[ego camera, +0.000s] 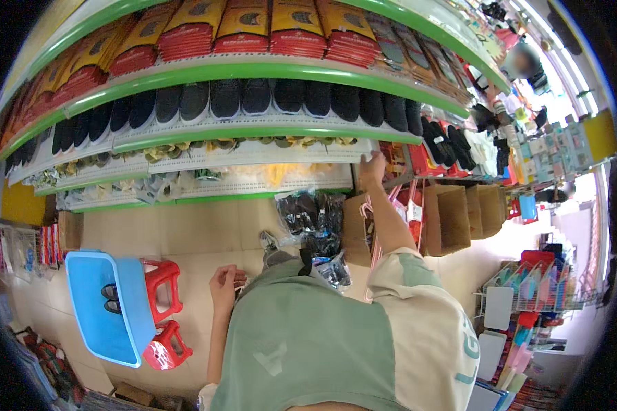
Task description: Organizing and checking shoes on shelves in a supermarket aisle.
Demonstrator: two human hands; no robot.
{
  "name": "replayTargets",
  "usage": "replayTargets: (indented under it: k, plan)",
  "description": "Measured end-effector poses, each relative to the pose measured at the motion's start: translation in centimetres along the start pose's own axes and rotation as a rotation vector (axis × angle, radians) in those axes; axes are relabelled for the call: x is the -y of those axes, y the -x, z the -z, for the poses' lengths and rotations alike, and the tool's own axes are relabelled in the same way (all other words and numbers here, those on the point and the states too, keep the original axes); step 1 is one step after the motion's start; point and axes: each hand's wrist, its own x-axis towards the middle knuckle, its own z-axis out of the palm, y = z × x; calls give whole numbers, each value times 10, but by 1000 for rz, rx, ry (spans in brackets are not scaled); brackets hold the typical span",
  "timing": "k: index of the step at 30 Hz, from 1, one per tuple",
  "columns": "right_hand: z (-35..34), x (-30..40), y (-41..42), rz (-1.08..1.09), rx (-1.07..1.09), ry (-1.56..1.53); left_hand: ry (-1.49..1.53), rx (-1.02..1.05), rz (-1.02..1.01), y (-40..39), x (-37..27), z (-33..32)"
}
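Observation:
My right hand (373, 168) reaches forward to the right end of a white lower shelf (308, 154), its fingers at the shelf's corner. Whether it grips anything there is hidden. Hanging low by my side, my left hand (226, 282) has loosely bent fingers and nothing visible in it. A row of black shoes (256, 97) with pale sole edges lines the shelf above. Higher up lie stacks of yellow-and-red packets (244, 28). Below my right forearm, pink-and-white rods (375, 251) lean by a cardboard box (357, 231).
Clear plastic bags of dark goods (313, 216) lie on the floor before me. To the left stand a blue plastic tub (90, 308) with dark shoes (112, 299) in it, and red plastic stools (165, 290). Open cardboard boxes (446, 221) and a wire rack (524, 287) are right.

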Motion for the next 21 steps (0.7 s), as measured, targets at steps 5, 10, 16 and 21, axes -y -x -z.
replayTargets:
  k: [5,10,16,21]
  plan:
    - [6,-5,-87,131,-80,126,-69,9,-64,-31,-20,-41]
    - [-18,-15,-136,199,-18,175,-94,-17,-50,-52,-24,-79]
    - [-16,12,-139,129,82,-3,-138,-27,-24,-66,-27,-101]
    - [-32,-13,-142,132,16,34,-182,-50,-39,-78,-34,-109]
